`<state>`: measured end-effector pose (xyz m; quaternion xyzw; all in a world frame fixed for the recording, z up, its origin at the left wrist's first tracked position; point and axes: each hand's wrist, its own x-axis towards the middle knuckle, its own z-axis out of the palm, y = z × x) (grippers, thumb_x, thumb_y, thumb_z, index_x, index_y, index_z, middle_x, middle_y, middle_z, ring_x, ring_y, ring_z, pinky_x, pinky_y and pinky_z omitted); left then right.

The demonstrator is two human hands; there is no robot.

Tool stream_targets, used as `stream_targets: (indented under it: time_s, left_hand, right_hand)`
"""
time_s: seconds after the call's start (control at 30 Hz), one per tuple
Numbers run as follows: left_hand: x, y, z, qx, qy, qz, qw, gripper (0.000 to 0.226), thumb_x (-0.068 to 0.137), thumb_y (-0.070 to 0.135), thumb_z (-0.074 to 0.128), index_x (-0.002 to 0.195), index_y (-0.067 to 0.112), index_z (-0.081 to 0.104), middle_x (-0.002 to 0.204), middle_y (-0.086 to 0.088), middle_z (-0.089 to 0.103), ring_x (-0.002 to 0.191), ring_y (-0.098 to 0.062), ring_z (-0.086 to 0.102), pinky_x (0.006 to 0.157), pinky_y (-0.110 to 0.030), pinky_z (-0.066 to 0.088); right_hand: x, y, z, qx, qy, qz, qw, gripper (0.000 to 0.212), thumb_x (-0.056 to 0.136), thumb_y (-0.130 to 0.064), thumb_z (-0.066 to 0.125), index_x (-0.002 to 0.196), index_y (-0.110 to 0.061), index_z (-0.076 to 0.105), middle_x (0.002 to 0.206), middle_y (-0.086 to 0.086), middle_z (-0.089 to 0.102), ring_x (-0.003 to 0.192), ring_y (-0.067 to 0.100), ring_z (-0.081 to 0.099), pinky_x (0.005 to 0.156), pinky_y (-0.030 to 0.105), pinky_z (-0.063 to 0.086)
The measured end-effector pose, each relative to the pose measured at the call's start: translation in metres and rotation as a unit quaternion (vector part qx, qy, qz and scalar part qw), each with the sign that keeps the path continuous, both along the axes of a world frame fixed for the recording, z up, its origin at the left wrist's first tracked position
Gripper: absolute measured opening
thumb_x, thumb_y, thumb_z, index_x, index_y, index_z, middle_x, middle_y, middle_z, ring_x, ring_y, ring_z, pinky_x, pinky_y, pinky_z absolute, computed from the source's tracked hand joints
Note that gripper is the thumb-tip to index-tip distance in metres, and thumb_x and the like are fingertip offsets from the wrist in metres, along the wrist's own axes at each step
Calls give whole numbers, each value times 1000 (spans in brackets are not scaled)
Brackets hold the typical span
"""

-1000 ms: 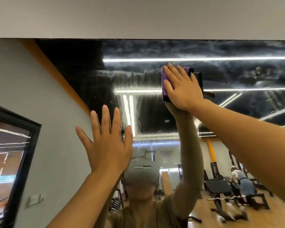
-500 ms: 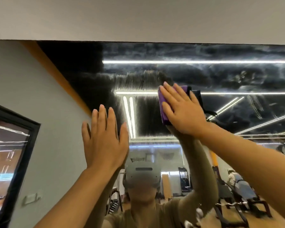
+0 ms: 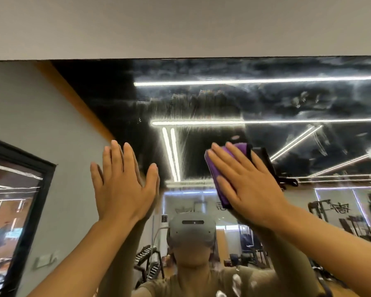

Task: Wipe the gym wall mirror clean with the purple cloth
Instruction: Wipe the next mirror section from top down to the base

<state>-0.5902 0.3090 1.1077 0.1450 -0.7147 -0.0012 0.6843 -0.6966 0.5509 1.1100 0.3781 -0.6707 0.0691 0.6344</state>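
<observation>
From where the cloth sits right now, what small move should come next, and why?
Probably slide the right hand, pressing the purple cloth flat, sideways to the right and up. The mirror there shows cloudy smears and streaks, while the glass left of the cloth looks darker and clearer. The left hand, fingers straight and raised near the glass, can stay put.
</observation>
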Motion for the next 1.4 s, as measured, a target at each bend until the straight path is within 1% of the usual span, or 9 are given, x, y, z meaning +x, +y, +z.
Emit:
stream_targets:
  time_s: [0.1, 0.23, 0.4, 0.63, 0.73, 0.83, 0.93, 1.17, 1.4]
  left_hand:
    - [-1, 9, 3, 24, -4, 0, 1000, 99, 84, 75, 8, 162, 14, -1, 169, -11, -7, 156, -27, -10, 124, -47, -7]
    - [-3, 15, 5, 27, 11, -13, 999, 101, 82, 75, 15, 162, 14, 1, 169, -11, -7, 156, -27, -9, 125, -43, -5]
    - [-7, 25, 10, -7, -3, -12, 1000, 87, 87, 64, 13, 162, 22, 2, 170, -8, -5, 156, -24, -8, 123, -41, -6]
    - [-17, 27, 7, -4, 17, 0, 1000, 82, 92, 60, 14, 162, 18, 9, 169, -12, 2, 156, -27, -2, 123, -45, -4]
    - [-22, 37, 8, 14, 42, -6, 999, 82, 93, 58, 16, 162, 13, 13, 169, -15, 7, 156, -29, 1, 124, -47, -2]
    - [-30, 49, 8, 10, 57, -16, 998, 78, 95, 52, 16, 161, 11, 17, 168, -14, 10, 156, -30, 5, 123, -47, -1]
    - [-38, 58, 9, 6, 65, -16, 998, 76, 96, 51, 16, 161, 11, 18, 169, -12, 10, 156, -28, 4, 123, -46, -3]
    - [-40, 61, 8, 20, 60, -5, 998, 83, 93, 58, 14, 162, 12, 11, 169, -10, 5, 156, -25, 0, 123, -43, -5]
    - [-39, 62, 7, 23, 41, 7, 999, 86, 91, 61, 13, 162, 12, 9, 170, -10, 3, 156, -25, -2, 124, -43, -4]
  right_hand:
    - [-4, 7, -3, 29, 8, -5, 1000, 57, 107, -51, 12, 160, -32, 20, 166, -9, 20, 156, 15, 13, 124, 40, 8]
    - [-4, 16, 65, -11, -23, -18, 1000, 64, 97, -57, -3, 158, -38, 1, 167, -16, 2, 156, 12, -2, 126, 43, 1]
    - [-10, 24, 143, -91, -68, -28, 993, 54, 111, -43, 15, 162, -32, 3, 170, -9, -2, 157, 14, -4, 126, 43, -3]
    - [-7, 29, 43, -84, -57, -5, 995, 64, 100, -53, 3, 161, -36, 6, 168, -15, 2, 156, 11, -4, 126, 40, -4]
    - [-16, 34, -5, -74, -37, 6, 997, 58, 104, -50, 13, 160, -37, 15, 167, -15, 12, 156, 11, 4, 125, 39, 2]
    - [-20, 40, 6, -51, -26, 18, 998, 56, 104, -49, 18, 158, -37, 19, 165, -14, 19, 155, 12, 11, 123, 39, 4]
    - [-22, 47, 50, -43, -30, 5, 999, 59, 100, -53, 6, 158, -40, 6, 167, -17, 6, 156, 9, 0, 124, 37, -5]
    - [-24, 62, 153, -104, -75, -7, 992, 54, 111, -40, 19, 163, -32, 5, 171, -9, 0, 157, 14, -3, 125, 42, -6]
    - [-29, 72, 85, -94, -49, 16, 994, 63, 101, -50, 6, 162, -34, 9, 169, -13, 5, 157, 12, 0, 126, 41, -2]
